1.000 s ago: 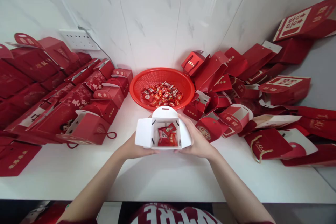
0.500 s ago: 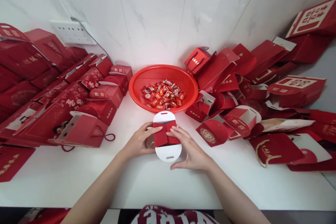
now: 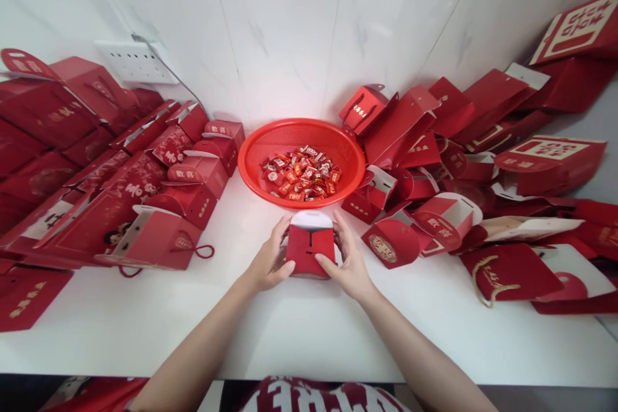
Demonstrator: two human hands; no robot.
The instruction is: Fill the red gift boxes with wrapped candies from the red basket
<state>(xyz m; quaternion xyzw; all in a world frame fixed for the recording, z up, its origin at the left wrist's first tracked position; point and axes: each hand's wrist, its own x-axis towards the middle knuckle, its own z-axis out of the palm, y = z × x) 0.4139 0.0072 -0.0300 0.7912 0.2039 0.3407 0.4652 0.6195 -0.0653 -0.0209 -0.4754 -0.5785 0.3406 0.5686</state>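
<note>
Box: small red gift box sits on the white table, just in front of the basket — top flaps folded over, white tab up at the back.
Left hand: your left hand grips its left side.
Right hand: your right hand grips the right side, thumb on the front.
Basket: red basket holds wrapped candies.
Surroundings: red boxes piled left and right.

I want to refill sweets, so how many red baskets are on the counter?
1. The red basket sits against the wall, just beyond the small red box held between both hands; another could be hidden under the box piles.
</note>
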